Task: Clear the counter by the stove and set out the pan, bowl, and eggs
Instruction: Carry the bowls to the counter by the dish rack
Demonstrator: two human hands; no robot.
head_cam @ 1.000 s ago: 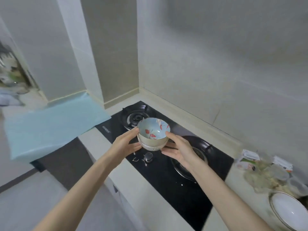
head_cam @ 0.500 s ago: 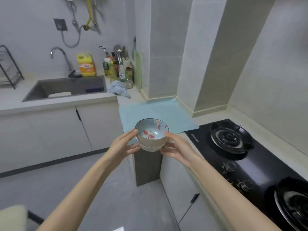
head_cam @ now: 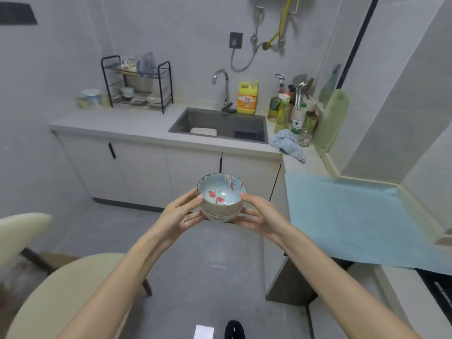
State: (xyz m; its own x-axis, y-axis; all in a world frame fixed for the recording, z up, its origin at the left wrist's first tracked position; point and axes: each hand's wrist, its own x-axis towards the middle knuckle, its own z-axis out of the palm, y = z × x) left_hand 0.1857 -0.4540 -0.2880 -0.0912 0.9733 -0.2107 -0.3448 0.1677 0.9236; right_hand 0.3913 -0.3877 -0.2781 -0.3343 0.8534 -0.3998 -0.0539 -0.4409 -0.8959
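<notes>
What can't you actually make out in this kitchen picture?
- The lower bowl, head view: mostly hidden by the floral bowl nested in it and by the fingers of the left hand and right hand.
- The stove, head view: cut off by the right edge.
- The dish rack contents, head view: blurred.
- Labels on the bottles beside the sink: too small to read.

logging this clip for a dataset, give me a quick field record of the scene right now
held item: stacked bowls, top one blue inside with red leaves
left hand: left hand grips the stack's left side
right hand: right hand grips its right side
position: in the air over the floor, facing the sink
right counter: blue mat
near sink: yellow bottle, blue cloth
far left: dish rack
</notes>
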